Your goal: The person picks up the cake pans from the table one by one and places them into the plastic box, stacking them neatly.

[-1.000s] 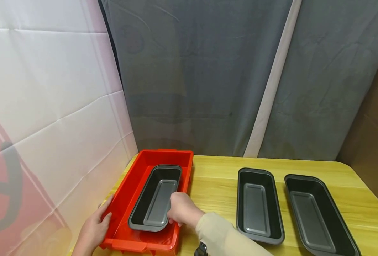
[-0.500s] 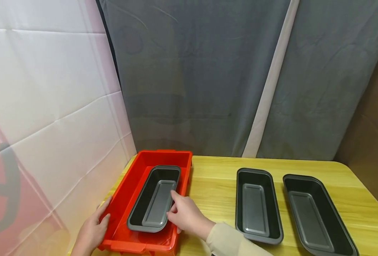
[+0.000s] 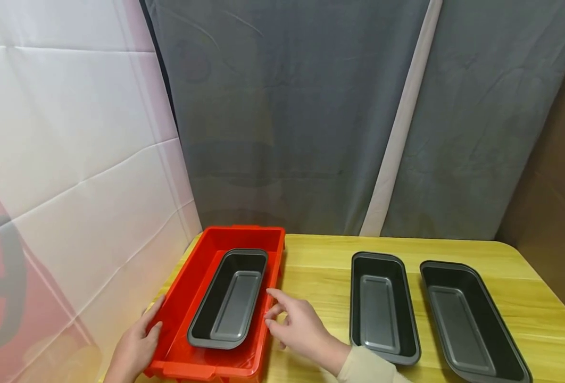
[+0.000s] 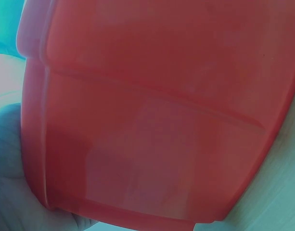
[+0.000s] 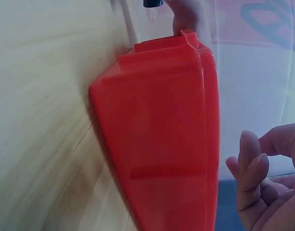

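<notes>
A red plastic bin (image 3: 174,330) stands at the table's left side, with a dark grey loaf pan (image 3: 234,314) lying upright inside it. My left hand (image 3: 136,340) grips the bin's near left rim, thumb over the edge and fingers along the outside; the left wrist view shows that hand (image 4: 12,168) against the rim beside the bin's red outer wall (image 4: 152,120). Just off the bin's right rim hovers my right hand (image 3: 301,327), holding nothing, its fingers loosely bent. In the right wrist view these fingers (image 5: 250,168) are apart from the bin's side wall (image 5: 157,125).
Two more loaf pans, one in the middle (image 3: 380,314) and one at the right (image 3: 464,319), lie on the yellow wood-grain table (image 3: 321,260). A grey curtain (image 3: 282,117) closes off the back, and a white cloth (image 3: 72,133) hangs at the left.
My right hand has let go of the loaf pan's right edge and moved right, out of the bin. The pan stays in the bin; my left hand keeps its place on the rim.
</notes>
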The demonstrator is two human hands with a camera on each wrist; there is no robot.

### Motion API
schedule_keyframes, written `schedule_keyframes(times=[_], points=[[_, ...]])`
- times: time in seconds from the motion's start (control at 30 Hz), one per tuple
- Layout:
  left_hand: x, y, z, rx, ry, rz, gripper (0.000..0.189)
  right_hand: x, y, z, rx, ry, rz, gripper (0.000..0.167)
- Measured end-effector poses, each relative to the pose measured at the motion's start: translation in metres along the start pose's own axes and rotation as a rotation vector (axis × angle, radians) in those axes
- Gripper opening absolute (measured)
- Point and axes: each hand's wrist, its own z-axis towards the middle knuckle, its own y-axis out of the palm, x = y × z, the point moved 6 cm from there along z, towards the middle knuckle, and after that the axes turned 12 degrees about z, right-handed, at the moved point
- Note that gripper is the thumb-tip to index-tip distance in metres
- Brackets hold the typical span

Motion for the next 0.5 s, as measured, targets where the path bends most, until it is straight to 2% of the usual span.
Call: schedule_keyframes(times=[0.5], points=[[-0.001, 0.001, 0.001, -0.001, 0.001, -0.005, 0.061, 0.000, -0.041, -0.032, 0.028, -0.024, -0.055, 0.047]])
